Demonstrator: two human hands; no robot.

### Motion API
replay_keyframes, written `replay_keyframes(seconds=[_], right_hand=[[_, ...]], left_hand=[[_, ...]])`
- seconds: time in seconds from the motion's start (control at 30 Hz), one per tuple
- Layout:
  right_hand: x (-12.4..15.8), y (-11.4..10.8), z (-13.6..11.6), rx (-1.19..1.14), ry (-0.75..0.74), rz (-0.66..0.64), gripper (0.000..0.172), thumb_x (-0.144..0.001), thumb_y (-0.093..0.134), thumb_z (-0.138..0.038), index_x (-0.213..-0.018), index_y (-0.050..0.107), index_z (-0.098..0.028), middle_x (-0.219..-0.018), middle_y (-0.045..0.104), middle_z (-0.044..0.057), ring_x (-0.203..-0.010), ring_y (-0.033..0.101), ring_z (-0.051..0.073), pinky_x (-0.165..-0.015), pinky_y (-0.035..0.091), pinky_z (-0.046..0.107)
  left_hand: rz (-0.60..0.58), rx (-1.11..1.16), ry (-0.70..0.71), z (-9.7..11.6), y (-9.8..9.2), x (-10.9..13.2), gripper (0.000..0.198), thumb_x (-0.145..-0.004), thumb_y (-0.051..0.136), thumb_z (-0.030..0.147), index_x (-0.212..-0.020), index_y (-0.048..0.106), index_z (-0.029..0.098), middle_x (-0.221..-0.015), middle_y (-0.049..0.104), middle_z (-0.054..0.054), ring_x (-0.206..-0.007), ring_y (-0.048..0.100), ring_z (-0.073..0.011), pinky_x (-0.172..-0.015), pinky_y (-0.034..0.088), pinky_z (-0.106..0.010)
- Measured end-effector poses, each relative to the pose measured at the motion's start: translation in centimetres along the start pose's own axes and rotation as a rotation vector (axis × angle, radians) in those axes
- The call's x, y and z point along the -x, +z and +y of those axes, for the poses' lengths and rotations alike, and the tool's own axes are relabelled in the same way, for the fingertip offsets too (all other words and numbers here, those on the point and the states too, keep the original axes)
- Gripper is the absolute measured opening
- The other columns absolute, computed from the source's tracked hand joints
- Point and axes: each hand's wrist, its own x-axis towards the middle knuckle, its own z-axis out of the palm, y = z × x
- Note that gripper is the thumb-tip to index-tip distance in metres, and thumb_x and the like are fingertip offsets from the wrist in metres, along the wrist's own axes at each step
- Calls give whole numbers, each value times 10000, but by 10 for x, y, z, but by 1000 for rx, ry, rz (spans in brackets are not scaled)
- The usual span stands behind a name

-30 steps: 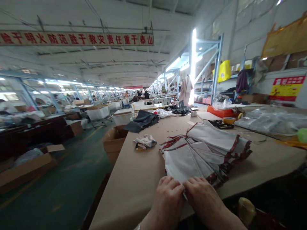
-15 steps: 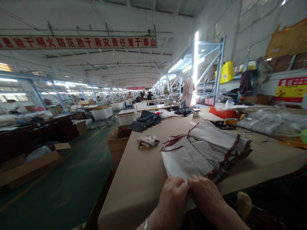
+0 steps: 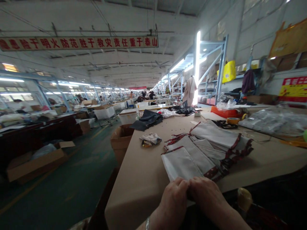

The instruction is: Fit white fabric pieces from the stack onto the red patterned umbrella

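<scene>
Moved: left hand (image 3: 174, 199) and right hand (image 3: 206, 195) sit nearer the bench (image 3: 141, 182) edge than a second ago, top cloth piece (image 3: 182, 163) drawn along | hands: touching, fingers curled shut on its near hem | risk: an uneven pull may skew the fanned stack (image 3: 220, 140) beneath, or slide the piece off the edge.

A single head-worn view looks forward and slightly down along the worktop (image 3: 144, 179), close above the fingers (image 3: 182, 184), with the factory hall stretching far beyond them.
</scene>
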Motion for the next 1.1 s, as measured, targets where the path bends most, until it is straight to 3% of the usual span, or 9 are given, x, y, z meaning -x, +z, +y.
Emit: replay_keyframes(seconds=[0.27, 0.4, 0.47, 0.57, 0.7, 0.77, 0.87, 1.0, 1.1], right_hand=[[6, 10, 30, -15, 126, 145, 367, -822, 373, -48, -1019, 658, -168, -1058, 666, 122, -961, 656, 270, -786, 490, 364], [32, 3, 43, -229, 212, 350, 513, -786, 377, -60, -1266, 539, -147, -1213, 646, 120, -1063, 647, 222, -894, 490, 322], [50, 4, 41, -231, 130, 438, 516, -759, 386, -57, -1236, 551, -164, -1215, 648, 104, -1086, 637, 205, -910, 487, 305], [74, 21, 35, -213, 38, 465, 424, -769, 385, -69, -1112, 609, -178, -1088, 684, 102, -998, 662, 211, -877, 501, 323], [96, 59, 33, -356, 147, 329, 372, -815, 341, -92, -973, 655, -216, -900, 696, 77, -805, 682, 200, -713, 512, 300], [106, 71, 32, -522, 204, 267, 326, -825, 351, -132, -849, 665, -213, -815, 677, 59, -727, 667, 195, -667, 504, 298], [123, 77, 31, -951, 287, 288, 156, -778, 521, -268, -769, 652, -184, -801, 667, 64, -794, 651, 230, -735, 524, 341], [139, 82, 30, -1528, 501, 349, 314, -784, 550, -450, -919, 634, -180, -893, 673, 81, -838, 632, 214, -802, 521, 365], [148, 84, 26, -1885, 534, 115, 400, -743, 592, -523, -840, 627, -137, -770, 637, 70, -681, 609, 174, -705, 521, 340]], left_hand=[[29, -32, 74, 8, -8, 20, 232, -775, 422, -6, -785, 555, 184, -794, 634, -35, -664, 560, -134, -641, 446, -222], [7, -66, -153, 4, -8, 24, 258, -702, 459, 1, -833, 590, 180, -885, 632, -56, -777, 565, -185, -726, 456, -310], [6, 152, -358, 5, -2, 23, 163, -690, 482, 39, -744, 561, 171, -757, 593, -27, -709, 547, -164, -673, 447, -283], [152, 772, -724, 20, 7, 19, 43, -718, 524, 158, -731, 494, 185, -640, 537, 17, -593, 532, -137, -526, 423, -231], [274, 1420, -947, 54, 14, 14, 273, -656, 659, 248, -845, 467, 203, -683, 591, 24, -588, 581, -133, -496, 478, -228], [227, 1521, -983, 65, 22, 18, 300, -637, 695, 254, -843, 484, 193, -657, 598, 27, -579, 586, -119, -542, 515, -243], [73, 1409, -1031, 68, 42, 33, 256, -646, 696, 293, -803, 542, 163, -630, 606, 13, -529, 569, -109, -478, 480, -214], [-329, 1177, -1040, 63, 60, 46, 195, -654, 671, 299, -710, 608, 124, -525, 547, 25, -404, 436, -69, -340, 290, -170], [-533, 1286, -984, 67, 57, 33, 154, -630, 660, 272, -633, 581, 140, -507, 534, 33, -414, 431, -64, -382, 298, -177]])
